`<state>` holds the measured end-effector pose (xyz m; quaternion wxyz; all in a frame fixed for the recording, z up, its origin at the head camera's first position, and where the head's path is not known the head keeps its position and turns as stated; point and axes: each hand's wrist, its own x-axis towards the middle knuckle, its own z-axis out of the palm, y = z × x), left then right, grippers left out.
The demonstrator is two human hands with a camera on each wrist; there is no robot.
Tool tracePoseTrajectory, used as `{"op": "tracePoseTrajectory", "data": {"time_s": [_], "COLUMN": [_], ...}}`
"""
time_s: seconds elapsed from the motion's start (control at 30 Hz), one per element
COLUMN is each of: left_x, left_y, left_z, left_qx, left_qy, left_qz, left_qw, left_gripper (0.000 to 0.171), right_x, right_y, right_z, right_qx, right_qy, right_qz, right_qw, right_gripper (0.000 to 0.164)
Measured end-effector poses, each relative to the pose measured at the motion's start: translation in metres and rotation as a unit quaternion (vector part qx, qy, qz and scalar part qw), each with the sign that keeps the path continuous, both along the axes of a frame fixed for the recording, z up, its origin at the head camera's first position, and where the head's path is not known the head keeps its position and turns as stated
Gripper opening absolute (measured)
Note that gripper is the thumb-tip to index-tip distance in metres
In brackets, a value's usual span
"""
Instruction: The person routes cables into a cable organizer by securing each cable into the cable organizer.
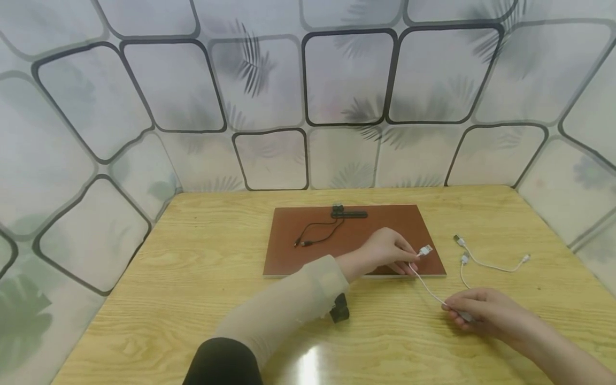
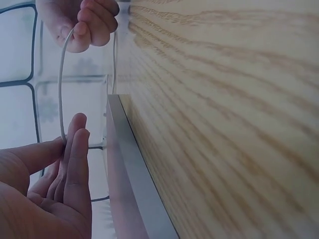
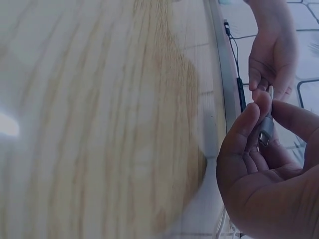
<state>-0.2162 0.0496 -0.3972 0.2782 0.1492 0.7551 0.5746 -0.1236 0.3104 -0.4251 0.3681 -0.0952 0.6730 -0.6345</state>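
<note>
A short white USB cable (image 1: pixel 427 287) is stretched between the two hands above the table. My left hand (image 1: pixel 385 249) pinches it just behind the USB-A plug (image 1: pixel 425 250), over the right front part of a brown board (image 1: pixel 293 256). Nearer the table's right side, my right hand (image 1: pixel 488 311) pinches the other end between thumb and fingers. That end's small plug (image 3: pixel 265 133) pokes out toward the palm in the right wrist view. In the left wrist view, the cord (image 2: pixel 61 89) bows between both hands.
Two more white cables (image 1: pixel 491 266) (image 1: pixel 463 274) lie on the wooden table (image 1: pixel 202 267) right of the board. A bundled black cable (image 1: pixel 348 214) rests on the board's far part, its two thin ends toward the front. Patterned fabric (image 1: pixel 269 107) walls off the back and sides.
</note>
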Motion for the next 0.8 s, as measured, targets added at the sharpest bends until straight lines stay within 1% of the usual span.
{"op": "tracePoseTrajectory", "data": {"time_s": [0.13, 0.3, 0.53, 0.8], "left_x": [-0.002, -0.004, -0.009, -0.014], "left_y": [-0.002, -0.005, -0.012, -0.022], "left_z": [0.002, 0.002, 0.004, 0.006], "left_qx": [-0.001, 0.001, 0.009, 0.003], "left_qy": [0.005, 0.010, -0.003, -0.004], "left_qz": [0.002, 0.003, 0.009, 0.021], "left_qw": [1.0000, 0.9999, 0.9999, 0.9998], "left_gripper": [0.016, 0.017, 0.018, 0.019], "right_x": [-0.002, -0.006, -0.010, -0.016], "right_y": [-0.003, -0.007, -0.014, -0.021], "right_z": [0.000, 0.000, 0.000, 0.005], "right_qx": [0.001, -0.003, -0.007, -0.015], "right_qy": [-0.007, 0.001, -0.008, -0.005], "right_qz": [0.006, 0.017, 0.004, 0.008], "right_qw": [1.000, 1.000, 1.000, 1.000], "right_gripper": [0.034, 0.034, 0.032, 0.031]}}
